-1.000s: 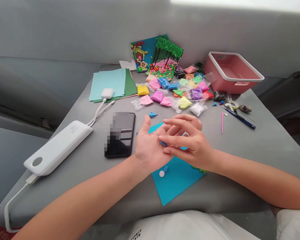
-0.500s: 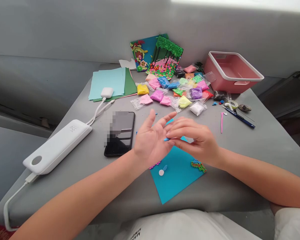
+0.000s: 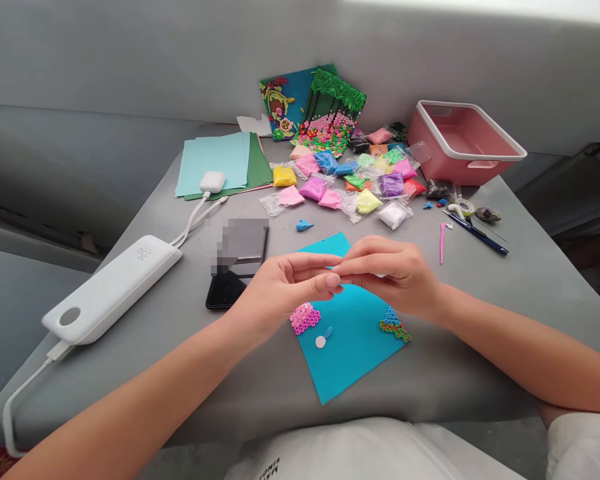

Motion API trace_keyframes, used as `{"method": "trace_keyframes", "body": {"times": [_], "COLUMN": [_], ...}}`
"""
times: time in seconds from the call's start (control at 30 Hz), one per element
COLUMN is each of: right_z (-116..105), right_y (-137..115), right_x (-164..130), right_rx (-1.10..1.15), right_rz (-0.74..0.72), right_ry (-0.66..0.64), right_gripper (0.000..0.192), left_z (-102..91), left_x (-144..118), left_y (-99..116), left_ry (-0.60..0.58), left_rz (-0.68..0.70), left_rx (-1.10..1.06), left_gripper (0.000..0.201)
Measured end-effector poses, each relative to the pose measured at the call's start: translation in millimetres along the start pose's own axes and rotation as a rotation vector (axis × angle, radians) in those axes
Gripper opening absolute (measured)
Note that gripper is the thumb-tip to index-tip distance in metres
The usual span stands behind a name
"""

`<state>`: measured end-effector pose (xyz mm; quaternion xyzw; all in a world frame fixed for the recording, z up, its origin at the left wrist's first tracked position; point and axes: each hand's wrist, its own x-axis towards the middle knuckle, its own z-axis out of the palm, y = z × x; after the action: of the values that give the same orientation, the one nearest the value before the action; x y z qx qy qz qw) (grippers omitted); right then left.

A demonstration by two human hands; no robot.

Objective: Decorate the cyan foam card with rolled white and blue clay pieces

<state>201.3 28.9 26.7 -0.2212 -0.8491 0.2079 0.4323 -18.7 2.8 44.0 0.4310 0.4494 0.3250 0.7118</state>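
- A second ago the left hand (image 3: 275,290) lay palm up with the right hand (image 3: 397,273) pressing a small blue clay piece across it; now the left hand has turned over and both sets of fingers (image 3: 330,280) meet tip to tip above the blue card (image 3: 350,353).
- Both hands' fingers are pinched nearly closed where they meet; the clay piece is hidden between the tips, so I cannot tell which hand has it.
- With the hands raised, a pink beaded shape (image 3: 305,317) and a multicoloured beaded shape (image 3: 394,325) now show on the card, beside a white dot (image 3: 321,343).
- The pink tub (image 3: 500,157) stands at the far right; its visible inside looks bare.
- Clear packets of coloured clay (image 3: 360,183) lie heaped near it, each holding one colour.
- The grey surface also carries a phone (image 3: 230,287), a white power bank (image 3: 113,290), paper sheets (image 3: 220,163), two finished clay pictures (image 3: 325,110) and a blue clay bit (image 3: 303,225).
- Grey upholstery runs behind.
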Motion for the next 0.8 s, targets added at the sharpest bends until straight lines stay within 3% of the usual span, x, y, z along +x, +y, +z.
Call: {"method": "trace_keyframes", "body": {"times": [0.17, 0.37, 0.47, 0.6, 0.73, 0.8], "right_z": [1, 4, 5, 12, 24, 28], "right_y": [1, 2, 3, 4, 2, 1], "right_x": [-1, 0, 0, -4, -10, -13], "right_rx": [0.066, 0.198, 0.263, 0.177, 0.129, 0.122], "right_rz": [0.038, 0.102, 0.188, 0.237, 0.231, 0.234], "right_ry": [-0.055, -0.141, -0.248, -0.430, -0.495, -0.516], "right_gripper": [0.019, 0.012, 0.013, 0.013, 0.012, 0.012], "left_z": [-1.3, -3.4, -10.9, -19.6, -13.5, -7.5], "left_x": [-4, -15, -26, -47, -68, -74], "left_y": [-2, -8, -17, -38, -65, -79], "left_ry": [0.038, 0.057, 0.220, 0.447, 0.552, 0.593], "left_rz": [0.007, 0.018, 0.218, 0.524, 0.636, 0.626], "left_rx": [0.016, 0.117, 0.314, 0.587, 0.737, 0.758], "left_gripper": [0.039, 0.055, 0.048, 0.033, 0.031, 0.032]}}
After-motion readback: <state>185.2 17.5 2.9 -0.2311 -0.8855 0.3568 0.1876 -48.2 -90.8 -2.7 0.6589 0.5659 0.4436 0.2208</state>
